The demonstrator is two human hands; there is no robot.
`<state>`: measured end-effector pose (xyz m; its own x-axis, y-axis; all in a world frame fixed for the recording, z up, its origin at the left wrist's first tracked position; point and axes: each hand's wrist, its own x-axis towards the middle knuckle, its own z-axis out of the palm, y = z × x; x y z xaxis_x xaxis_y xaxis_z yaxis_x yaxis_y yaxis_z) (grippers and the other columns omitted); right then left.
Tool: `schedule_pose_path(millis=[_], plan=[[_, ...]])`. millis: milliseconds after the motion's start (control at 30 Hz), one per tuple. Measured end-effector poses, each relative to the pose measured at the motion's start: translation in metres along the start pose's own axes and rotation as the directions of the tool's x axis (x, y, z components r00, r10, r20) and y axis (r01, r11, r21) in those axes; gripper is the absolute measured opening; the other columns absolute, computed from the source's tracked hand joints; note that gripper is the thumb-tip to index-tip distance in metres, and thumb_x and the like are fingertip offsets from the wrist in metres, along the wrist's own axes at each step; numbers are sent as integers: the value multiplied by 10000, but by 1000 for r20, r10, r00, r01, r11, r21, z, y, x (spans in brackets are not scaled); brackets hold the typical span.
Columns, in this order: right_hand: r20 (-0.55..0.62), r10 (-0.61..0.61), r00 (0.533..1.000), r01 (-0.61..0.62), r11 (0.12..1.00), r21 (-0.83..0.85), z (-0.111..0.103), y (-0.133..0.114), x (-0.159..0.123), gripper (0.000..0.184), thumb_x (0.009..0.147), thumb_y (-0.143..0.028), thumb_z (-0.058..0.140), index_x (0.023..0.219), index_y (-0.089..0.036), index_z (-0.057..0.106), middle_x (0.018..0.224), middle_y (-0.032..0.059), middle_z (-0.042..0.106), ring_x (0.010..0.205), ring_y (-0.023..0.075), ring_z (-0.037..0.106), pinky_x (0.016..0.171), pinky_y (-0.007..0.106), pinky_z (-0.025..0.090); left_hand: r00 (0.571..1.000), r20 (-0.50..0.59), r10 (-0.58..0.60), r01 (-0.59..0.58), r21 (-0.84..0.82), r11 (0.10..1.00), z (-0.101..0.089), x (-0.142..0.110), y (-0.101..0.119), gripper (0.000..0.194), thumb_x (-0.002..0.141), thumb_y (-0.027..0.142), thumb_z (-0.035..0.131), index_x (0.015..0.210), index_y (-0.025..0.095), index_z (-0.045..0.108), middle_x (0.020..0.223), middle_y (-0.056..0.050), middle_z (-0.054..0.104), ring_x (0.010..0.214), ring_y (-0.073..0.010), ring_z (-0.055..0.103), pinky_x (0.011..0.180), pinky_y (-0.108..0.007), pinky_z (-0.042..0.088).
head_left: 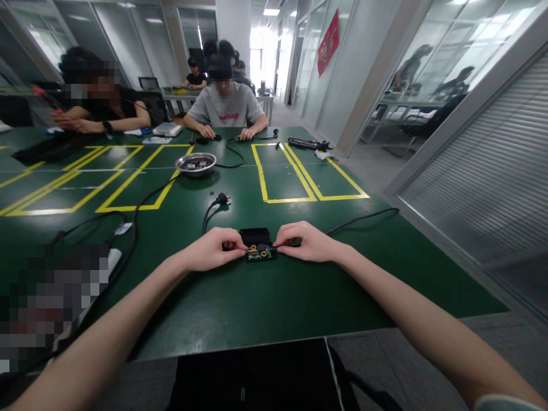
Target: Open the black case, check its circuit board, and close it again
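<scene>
A small opened black case [254, 235] lies on the green table, its circuit board [259, 253] with copper coils and coloured wires facing up. My left hand [216, 249] pinches at the board's left end, where the black power cord seems to enter; the fingers partly hide the join. From behind this hand the cord rises to its plug [221, 199], which rests on the table. At the opposite end, my right hand [306, 242] has thumb and finger closed on the black cable [363, 218], which trails off to the right.
A metal bowl [196, 164] with metal parts stands ahead, left of centre. Yellow tape [291, 200] marks rectangles on the table [299, 302]. Black cables [136, 220] cross the left side. Two people sit across the table, one handling a cable; a folded tripod [306, 144] lies at far right.
</scene>
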<state>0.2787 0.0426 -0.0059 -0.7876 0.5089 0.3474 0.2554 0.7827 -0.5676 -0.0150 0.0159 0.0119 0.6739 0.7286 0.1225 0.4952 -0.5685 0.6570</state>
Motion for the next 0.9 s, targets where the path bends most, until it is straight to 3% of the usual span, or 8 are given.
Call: schedule_pose_path(millis=[367,567,667,767,833,900], plan=[[69,-19,997,29,990,-139,-3,-7,-1,196,1000,-210,590,931,-188,773,911,60,736,783,173,697,716,287,530,995,8,-97,97,12,995,8,2,5,188,926,304,583,829,187,695,722,12,624,635,-140,529,590,-238,383],[131,-36,991,85,919,-386,-4,-17,-1,142,919,-161,619,914,-201,755,923,57,730,779,184,666,639,279,462,999,-28,-45,49,138,989,12,5,7,171,888,203,561,722,194,597,771,-6,637,750,-177,579,698,-281,421],[123,-83,989,126,908,-399,-1,-15,0,147,911,-157,609,885,-198,748,889,72,729,833,219,651,676,310,488,998,-57,-17,29,214,976,14,6,8,163,868,162,571,711,199,591,752,-12,628,776,-197,573,730,-307,433],[28,-96,995,100,967,-233,4,-4,1,169,916,-163,601,824,-210,734,876,62,729,834,207,651,756,327,528,993,-112,30,0,264,965,16,7,7,148,857,162,588,717,202,616,809,-29,633,846,-220,573,790,-336,470],[-106,-53,993,39,991,-128,9,4,3,187,934,-190,601,801,-209,731,858,52,706,796,188,648,747,318,534,990,-136,46,-10,254,967,17,7,6,131,859,171,594,740,202,639,863,-36,639,887,-226,582,822,-349,494],[-273,28,962,-64,990,-122,15,11,6,193,953,-228,606,821,-207,745,849,47,665,772,181,630,722,317,529,985,-162,66,-30,214,976,17,6,3,124,865,181,600,759,201,661,890,-39,650,904,-222,603,843,-355,516]])
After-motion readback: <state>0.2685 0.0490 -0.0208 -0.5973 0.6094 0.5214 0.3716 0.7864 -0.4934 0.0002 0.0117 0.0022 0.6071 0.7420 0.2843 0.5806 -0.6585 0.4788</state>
